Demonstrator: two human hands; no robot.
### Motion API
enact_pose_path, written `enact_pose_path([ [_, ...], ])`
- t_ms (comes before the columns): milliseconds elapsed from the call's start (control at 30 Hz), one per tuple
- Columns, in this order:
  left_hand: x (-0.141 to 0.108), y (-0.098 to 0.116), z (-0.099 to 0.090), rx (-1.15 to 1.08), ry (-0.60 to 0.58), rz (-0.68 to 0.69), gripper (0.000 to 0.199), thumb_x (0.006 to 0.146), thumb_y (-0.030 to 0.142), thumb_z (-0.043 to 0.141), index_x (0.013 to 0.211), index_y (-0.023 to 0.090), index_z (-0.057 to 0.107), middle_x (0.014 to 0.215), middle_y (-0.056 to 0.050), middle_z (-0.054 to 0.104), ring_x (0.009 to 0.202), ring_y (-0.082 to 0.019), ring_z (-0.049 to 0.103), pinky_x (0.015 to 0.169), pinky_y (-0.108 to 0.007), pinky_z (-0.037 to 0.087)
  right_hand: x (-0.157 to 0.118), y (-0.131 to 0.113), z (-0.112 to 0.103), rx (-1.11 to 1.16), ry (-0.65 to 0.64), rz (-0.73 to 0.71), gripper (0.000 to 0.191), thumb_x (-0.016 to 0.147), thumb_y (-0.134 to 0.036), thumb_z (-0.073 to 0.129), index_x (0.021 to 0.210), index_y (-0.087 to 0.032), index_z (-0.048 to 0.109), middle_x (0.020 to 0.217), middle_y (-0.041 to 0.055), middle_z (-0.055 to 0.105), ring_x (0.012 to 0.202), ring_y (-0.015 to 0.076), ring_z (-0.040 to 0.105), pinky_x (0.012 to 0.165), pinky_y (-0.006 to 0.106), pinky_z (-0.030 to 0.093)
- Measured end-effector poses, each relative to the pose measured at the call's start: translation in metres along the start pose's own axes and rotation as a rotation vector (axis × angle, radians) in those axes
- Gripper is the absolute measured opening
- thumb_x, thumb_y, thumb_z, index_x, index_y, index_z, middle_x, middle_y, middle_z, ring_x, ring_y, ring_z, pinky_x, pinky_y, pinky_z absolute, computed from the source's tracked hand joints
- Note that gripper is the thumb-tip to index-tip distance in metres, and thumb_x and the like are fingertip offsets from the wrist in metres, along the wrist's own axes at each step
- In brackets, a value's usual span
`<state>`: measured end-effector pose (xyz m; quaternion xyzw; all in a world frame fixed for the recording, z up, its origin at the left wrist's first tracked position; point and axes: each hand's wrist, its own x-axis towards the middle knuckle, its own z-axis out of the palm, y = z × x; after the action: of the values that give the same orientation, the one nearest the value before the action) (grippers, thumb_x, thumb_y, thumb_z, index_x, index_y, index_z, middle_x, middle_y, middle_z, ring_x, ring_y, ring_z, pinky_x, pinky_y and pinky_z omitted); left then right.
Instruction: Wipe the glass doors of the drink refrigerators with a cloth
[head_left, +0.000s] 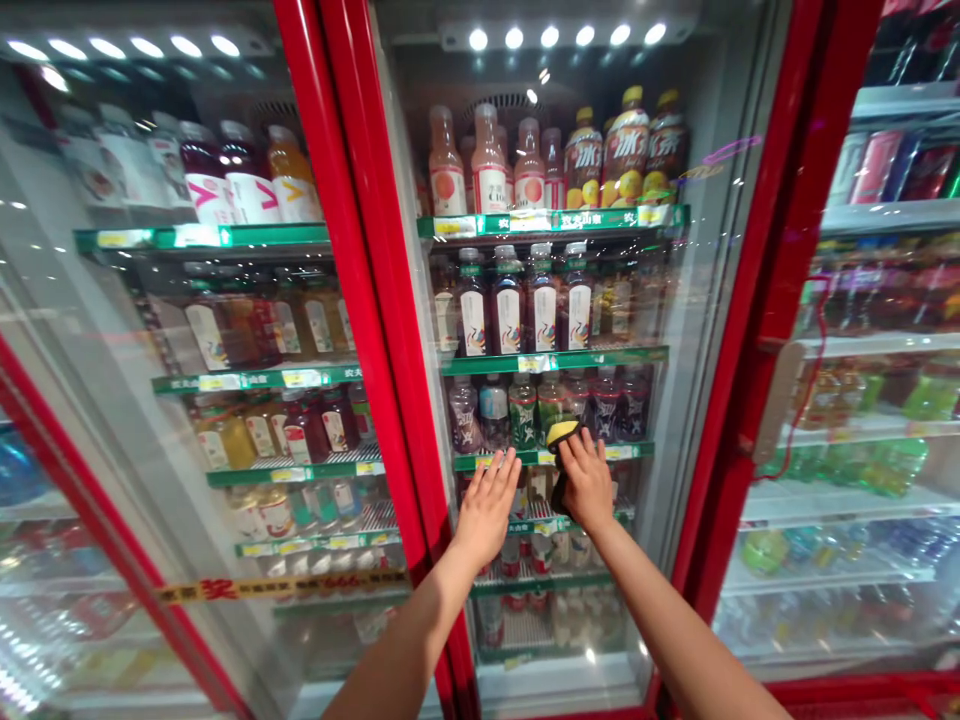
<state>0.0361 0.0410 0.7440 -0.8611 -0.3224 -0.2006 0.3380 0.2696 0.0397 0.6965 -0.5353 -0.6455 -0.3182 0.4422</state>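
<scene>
A tall glass door [709, 290] in a red frame stands before me, with drinks on shelves behind it. My left hand [486, 505] lies against the glass, its fingers straight and slightly apart, holding nothing. Just right of it, my right hand [588, 484] presses a black and yellow cloth [562, 433] to the pane. The cloth is bunched under the fingers, and its far side is hidden. Both hands are at about the height of the shelf with small dark and green bottles [523, 408].
A red door post [375, 250] divides this door from the left cooler, where bottles [244, 175] fill several shelves. To the right, an open-looking cooler holds cans and bottles [892, 385]. A red cord [823, 330] hangs beside a handle-like strip [778, 415]. A yellow sticker band [300, 585] crosses the left glass.
</scene>
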Motion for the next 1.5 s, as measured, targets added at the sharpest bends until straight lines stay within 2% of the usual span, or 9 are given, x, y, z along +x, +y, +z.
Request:
enact_pose_path([
  [100, 0.004, 0.010, 0.003, 0.010, -0.016, 0.000, 0.089, 0.085, 0.017, 0.052, 0.161, 0.011, 0.006, 0.169, -0.009, 0.008, 0.157, -0.027, 0.008, 0.127, -0.045, 0.014, -0.029, 0.013, 0.002, 0.000, 0.083, 0.094, 0.067, 0.084, 0.003, 0.041, 0.149, -0.016, 0.045, 0.151, 0.0184, 0.050, 0.155, 0.0343, 0.010, 0.113, 0.071, 0.033],
  [200, 0.006, 0.017, 0.006, 0.019, -0.026, 0.016, 0.091, 0.085, 0.019, 0.052, 0.161, 0.011, 0.004, 0.169, -0.010, 0.008, 0.157, -0.026, 0.006, 0.128, -0.045, 0.012, -0.048, 0.010, 0.008, 0.024, 0.025, -0.037, 0.064, 0.085, 0.003, 0.041, 0.144, -0.018, 0.050, 0.147, 0.0152, 0.055, 0.155, 0.0317, 0.011, 0.114, 0.068, 0.034],
  [333, 0.019, 0.025, 0.009, 0.013, -0.032, 0.042, 0.091, 0.085, 0.017, 0.050, 0.161, 0.009, 0.002, 0.169, -0.010, 0.008, 0.157, -0.025, 0.006, 0.128, -0.044, 0.011, -0.025, 0.027, 0.001, 0.029, -0.069, -0.160, 0.060, 0.087, 0.003, 0.042, 0.142, -0.020, 0.054, 0.145, 0.0122, 0.058, 0.155, 0.0282, 0.018, 0.120, 0.065, 0.027],
  [567, 0.037, 0.049, 0.016, 0.001, -0.031, 0.033, 0.093, 0.082, 0.013, 0.049, 0.161, 0.011, 0.000, 0.169, -0.010, 0.009, 0.157, -0.024, 0.008, 0.127, -0.045, 0.019, -0.052, 0.080, -0.013, -0.025, 0.102, 0.129, 0.068, 0.085, 0.004, 0.039, 0.149, -0.017, 0.044, 0.150, 0.0182, 0.051, 0.155, 0.0326, 0.008, 0.114, 0.070, 0.033],
  [800, 0.054, 0.067, 0.025, -0.021, -0.041, 0.101, 0.094, 0.081, 0.012, 0.049, 0.161, 0.010, -0.002, 0.169, -0.008, 0.009, 0.157, -0.023, 0.004, 0.128, -0.045, 0.015, -0.042, 0.090, -0.023, -0.029, -0.091, -0.092, 0.061, 0.086, 0.001, 0.043, 0.142, -0.021, 0.052, 0.148, 0.0109, 0.054, 0.156, 0.0270, 0.011, 0.121, 0.062, 0.028],
  [900, 0.070, 0.074, 0.027, -0.018, -0.027, 0.110, 0.096, 0.080, 0.010, 0.050, 0.161, 0.010, -0.002, 0.169, -0.008, 0.008, 0.157, -0.023, 0.003, 0.129, -0.045, 0.012, -0.029, 0.115, -0.036, -0.081, -0.035, 0.008, 0.060, 0.086, 0.001, 0.043, 0.142, -0.018, 0.052, 0.149, 0.0152, 0.053, 0.156, 0.0303, 0.010, 0.118, 0.067, 0.028],
  [1133, 0.078, 0.093, 0.035, -0.024, 0.027, 0.126, 0.094, 0.082, 0.014, 0.052, 0.161, 0.010, 0.001, 0.169, -0.008, 0.009, 0.157, -0.025, 0.004, 0.129, -0.044, 0.008, -0.079, 0.135, -0.032, -0.111, 0.072, 0.215, 0.066, 0.081, 0.005, 0.039, 0.144, -0.011, 0.049, 0.153, 0.0216, 0.045, 0.156, 0.0331, 0.006, 0.113, 0.066, 0.037],
  [1367, 0.111, 0.090, 0.034, -0.071, 0.033, 0.208, 0.097, 0.080, 0.009, 0.050, 0.161, 0.014, -0.004, 0.169, -0.006, 0.013, 0.157, -0.022, 0.006, 0.129, -0.046, 0.012, -0.017, 0.178, -0.063, -0.169, 0.024, 0.177, 0.063, 0.081, 0.002, 0.043, 0.139, -0.018, 0.055, 0.151, 0.0153, 0.051, 0.155, 0.0342, 0.013, 0.117, 0.069, 0.026],
  [1500, 0.126, 0.088, 0.032, -0.083, -0.009, 0.223, 0.100, 0.079, 0.013, 0.055, 0.161, 0.015, -0.003, 0.169, -0.006, 0.011, 0.157, -0.021, 0.002, 0.128, -0.047, 0.013, -0.051, 0.191, -0.056, -0.151, 0.169, 0.358, 0.073, 0.079, 0.003, 0.038, 0.149, -0.015, 0.043, 0.157, 0.0180, 0.042, 0.156, 0.0315, 0.010, 0.116, 0.063, 0.034],
])
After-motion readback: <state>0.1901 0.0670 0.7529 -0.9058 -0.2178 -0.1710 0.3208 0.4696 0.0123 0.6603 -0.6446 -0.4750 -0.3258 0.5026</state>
